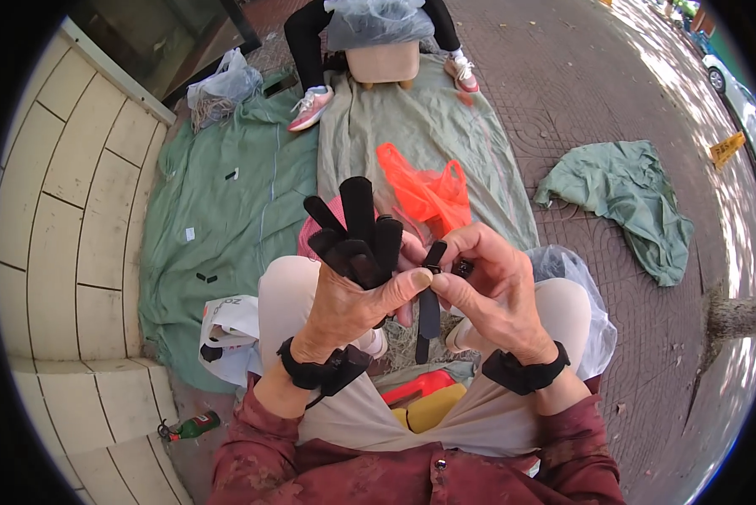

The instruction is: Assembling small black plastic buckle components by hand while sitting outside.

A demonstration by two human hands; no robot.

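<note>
My left hand point(344, 307) is closed around a bundle of flat black strips with rounded ends point(359, 227), which fan out above the fingers. Its thumb tip presses on a single black strip point(429, 313) that hangs down between my hands. My right hand point(500, 282) pinches the same strip near its upper part, thumb against index finger. A small dark piece point(462, 268) shows by the curled right fingers; its kind is unclear. Both hands are above my lap, and each wrist wears a black strap with a dark box.
Green cloths point(218, 202) cover the paving ahead. A red plastic bag point(433, 192) lies beyond my hands, and a white bag point(231, 326) sits by my left knee. A green bottle point(195, 424) lies near the tiled wall point(83, 202). Opposite, another person sits with pink shoes point(312, 108).
</note>
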